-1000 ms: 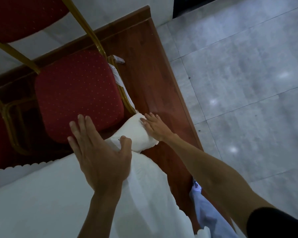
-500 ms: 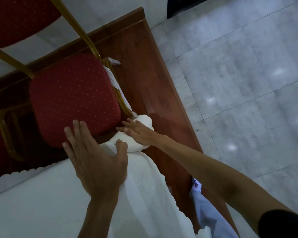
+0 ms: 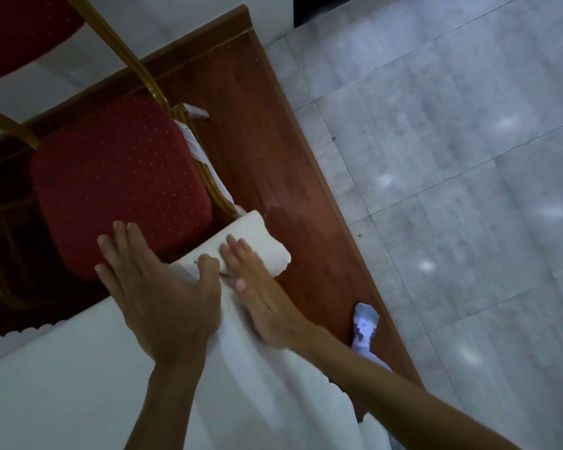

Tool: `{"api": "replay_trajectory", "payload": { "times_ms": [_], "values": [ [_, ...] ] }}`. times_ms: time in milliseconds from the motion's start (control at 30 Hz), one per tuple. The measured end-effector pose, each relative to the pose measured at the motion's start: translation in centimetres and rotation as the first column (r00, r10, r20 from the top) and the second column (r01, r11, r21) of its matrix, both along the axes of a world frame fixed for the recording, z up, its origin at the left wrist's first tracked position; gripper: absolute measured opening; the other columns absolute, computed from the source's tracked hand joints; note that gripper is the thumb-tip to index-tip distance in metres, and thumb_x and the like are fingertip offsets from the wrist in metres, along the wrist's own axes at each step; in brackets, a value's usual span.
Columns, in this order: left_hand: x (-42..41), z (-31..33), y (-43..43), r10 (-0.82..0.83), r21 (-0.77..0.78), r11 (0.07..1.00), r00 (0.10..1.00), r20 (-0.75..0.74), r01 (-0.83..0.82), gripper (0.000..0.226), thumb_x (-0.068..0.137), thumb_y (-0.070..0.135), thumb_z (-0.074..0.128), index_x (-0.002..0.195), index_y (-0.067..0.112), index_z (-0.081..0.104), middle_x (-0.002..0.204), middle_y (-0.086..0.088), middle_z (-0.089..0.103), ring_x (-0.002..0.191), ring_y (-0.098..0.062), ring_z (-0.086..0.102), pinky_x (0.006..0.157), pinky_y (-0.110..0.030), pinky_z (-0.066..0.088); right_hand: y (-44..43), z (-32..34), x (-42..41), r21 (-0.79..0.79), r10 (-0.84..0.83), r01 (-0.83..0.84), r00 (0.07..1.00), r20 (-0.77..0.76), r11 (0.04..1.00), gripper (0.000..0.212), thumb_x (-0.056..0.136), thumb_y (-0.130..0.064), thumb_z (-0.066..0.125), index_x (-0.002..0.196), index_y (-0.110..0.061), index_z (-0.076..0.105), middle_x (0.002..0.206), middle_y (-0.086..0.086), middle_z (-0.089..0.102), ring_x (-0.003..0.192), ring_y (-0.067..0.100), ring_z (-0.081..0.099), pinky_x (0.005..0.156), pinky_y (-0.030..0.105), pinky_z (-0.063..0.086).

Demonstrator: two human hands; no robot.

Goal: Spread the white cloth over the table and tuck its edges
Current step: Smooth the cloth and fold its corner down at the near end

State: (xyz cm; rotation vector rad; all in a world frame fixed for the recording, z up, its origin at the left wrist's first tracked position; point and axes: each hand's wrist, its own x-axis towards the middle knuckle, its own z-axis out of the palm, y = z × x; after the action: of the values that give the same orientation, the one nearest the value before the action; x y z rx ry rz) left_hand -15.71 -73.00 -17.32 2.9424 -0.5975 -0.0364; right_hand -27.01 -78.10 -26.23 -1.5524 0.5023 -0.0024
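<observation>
I see the left hand (image 3: 163,300) and right hand (image 3: 260,297) pressing flat on the white cloth (image 3: 78,384), at its folded corner just beside the red chair seat (image 3: 117,177).

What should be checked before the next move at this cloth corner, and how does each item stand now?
1. Left hand flat on the white fabric cloth, fingers straight: ok.
2. Right hand flat on the cloth's folded corner flap: ok.
3. Flap tucked under: not ok, it juts out beyond the hands.
4. Cloth top smooth beside the left hand: ok.
5. Red padded chair seat clear of the flap: cannot tell, they sit close.
6. Other edges tucked: cannot tell, out of view.
</observation>
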Motion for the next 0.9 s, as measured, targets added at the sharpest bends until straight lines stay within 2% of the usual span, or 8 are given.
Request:
{"api": "replay_trajectory", "payload": {
  "times_ms": [100, 167, 300, 367, 467, 567, 767, 900],
  "values": [
    [-0.1, 0.1, -0.1, 0.005, 0.026, 1.000, 1.000, 0.020, -0.005, 0.096, 0.080, 0.048, 0.055, 0.156, 0.001, 0.019, 0.165, -0.018, 0.018, 0.155, -0.034, 0.009, 0.127, -0.049, 0.006, 1.3, -0.5, -0.5, 0.024, -0.023, 0.023, 0.999, -0.028, 0.999, 0.054, 0.109, -0.034, 0.023, 0.160, -0.034, 0.002, 0.171, -0.016, -0.005, 0.156, 0.001, -0.011, 0.128, 0.035, -0.010],
    [0.0, 0.0, 0.0, 0.000, 0.052, 0.999, 0.999, 0.033, -0.002, 0.099, 0.080, 0.050, 0.054, 0.157, 0.000, 0.015, 0.166, -0.018, 0.014, 0.155, -0.034, 0.006, 0.126, -0.049, 0.004, 1.5, -3.3, 0.2, -0.072, -0.027, 0.018, 0.992, -0.119, 0.997, 0.058, 0.110, -0.043, 0.020, 0.162, -0.033, -0.003, 0.172, -0.010, -0.011, 0.156, 0.005, -0.015, 0.128, 0.044, -0.010],
    [0.1, -0.3, -0.1, -0.001, 0.124, 0.992, 0.999, 0.055, -0.006, 0.100, 0.081, 0.053, 0.047, 0.158, 0.000, 0.010, 0.167, -0.019, 0.008, 0.155, -0.035, 0.002, 0.126, -0.052, 0.002, 1.3, -11.9, 2.1, -0.279, 0.034, -0.130, 0.945, -0.326, 0.952, 0.068, 0.107, -0.060, 0.014, 0.163, -0.030, -0.010, 0.171, 0.001, -0.017, 0.157, 0.021, -0.018, 0.127, 0.052, -0.009],
    [0.1, -0.4, -0.1, -0.004, 0.154, 0.988, 0.998, 0.060, -0.006, 0.101, 0.081, 0.055, 0.043, 0.158, 0.000, 0.008, 0.167, -0.018, 0.006, 0.155, -0.035, 0.001, 0.125, -0.055, 0.002, 0.4, -15.7, 2.6, -0.305, 0.111, -0.265, 0.890, -0.442, 0.915, 0.071, 0.106, -0.063, 0.013, 0.163, -0.027, -0.009, 0.171, 0.007, -0.015, 0.158, 0.029, -0.015, 0.126, 0.056, -0.007],
    [0.2, -0.6, 0.1, -0.008, 0.166, 0.986, 0.998, 0.057, -0.002, 0.100, 0.082, 0.054, 0.043, 0.158, -0.001, 0.008, 0.167, -0.019, 0.006, 0.155, -0.036, 0.000, 0.125, -0.055, 0.002, -1.9, -19.3, 1.8, -0.207, 0.260, -0.471, 0.744, -0.616, 0.857, 0.075, 0.103, -0.067, 0.007, 0.164, -0.025, -0.005, 0.172, 0.011, -0.010, 0.158, 0.034, -0.011, 0.125, 0.058, -0.006],
    [0.3, -0.7, 0.0, 0.002, 0.164, 0.986, 0.999, 0.050, -0.010, 0.100, 0.081, 0.053, 0.046, 0.158, 0.000, 0.010, 0.167, -0.019, 0.009, 0.155, -0.035, 0.002, 0.125, -0.054, 0.002, -4.7, -19.7, 0.5, -0.164, 0.292, -0.541, 0.656, -0.696, 0.825, 0.078, 0.101, -0.068, 0.006, 0.164, -0.024, -0.002, 0.172, 0.011, -0.008, 0.158, 0.034, -0.012, 0.125, 0.058, -0.005],
    [0.0, -0.5, 0.0, 0.004, 0.153, 0.988, 1.000, 0.028, -0.008, 0.101, 0.079, 0.055, 0.045, 0.157, -0.001, 0.015, 0.166, -0.018, 0.015, 0.155, -0.035, 0.005, 0.126, -0.052, 0.004, -9.1, -13.6, 1.2, -0.318, 0.234, -0.475, 0.786, -0.572, 0.820, 0.080, 0.099, -0.069, 0.003, 0.165, -0.023, 0.005, 0.173, 0.009, 0.003, 0.159, 0.033, -0.002, 0.125, 0.058, 0.001],
    [-0.2, -0.4, -0.1, -0.014, 0.190, 0.982, 1.000, 0.005, 0.013, 0.101, 0.081, 0.058, 0.042, 0.157, -0.002, 0.015, 0.165, -0.020, 0.017, 0.154, -0.037, 0.005, 0.125, -0.055, 0.006, -10.0, -7.1, 2.3, -0.395, 0.221, -0.402, 0.876, -0.429, 0.826, 0.072, 0.105, -0.062, 0.013, 0.165, -0.022, 0.006, 0.173, 0.006, 0.000, 0.159, 0.026, -0.008, 0.127, 0.052, -0.005]
  ]
}}
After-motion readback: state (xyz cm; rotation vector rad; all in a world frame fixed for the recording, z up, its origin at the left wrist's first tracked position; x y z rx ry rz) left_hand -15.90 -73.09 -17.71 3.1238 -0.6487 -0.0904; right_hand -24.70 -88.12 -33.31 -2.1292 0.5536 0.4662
